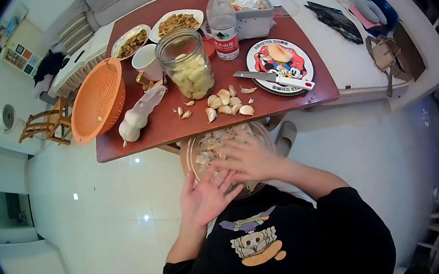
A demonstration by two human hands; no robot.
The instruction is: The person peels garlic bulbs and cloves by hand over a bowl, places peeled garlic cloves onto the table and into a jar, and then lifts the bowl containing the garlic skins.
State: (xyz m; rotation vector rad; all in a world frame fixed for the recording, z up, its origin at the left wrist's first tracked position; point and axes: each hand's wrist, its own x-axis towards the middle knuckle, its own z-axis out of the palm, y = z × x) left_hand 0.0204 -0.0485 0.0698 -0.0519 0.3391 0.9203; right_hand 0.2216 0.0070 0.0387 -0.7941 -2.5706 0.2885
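Note:
Over a clear bowl (191, 156) of papery garlic skins (207, 145) at my lap, both my hands are spread and hold nothing. My left hand (207, 197) is turned palm up at the bowl's near left side, fingers apart. Just above its fingertips, my right hand (249, 158) stretches across the skins, slightly blurred; whether the two hands touch, I cannot tell. Beyond the bowl, several unpeeled garlic cloves (224, 103) lie on the red table (164, 127). A glass jar (185, 68) of peeled cloves stands behind them. Left of the jar lies a bag of garlic heads (139, 119).
An orange colander (97, 102) rests at the table's left edge. A knife (278, 80) lies across a cartoon plate (262, 64) on the right. Behind are a water bottle (223, 28), a white mug (147, 63), two food plates and a grey bin (258, 24).

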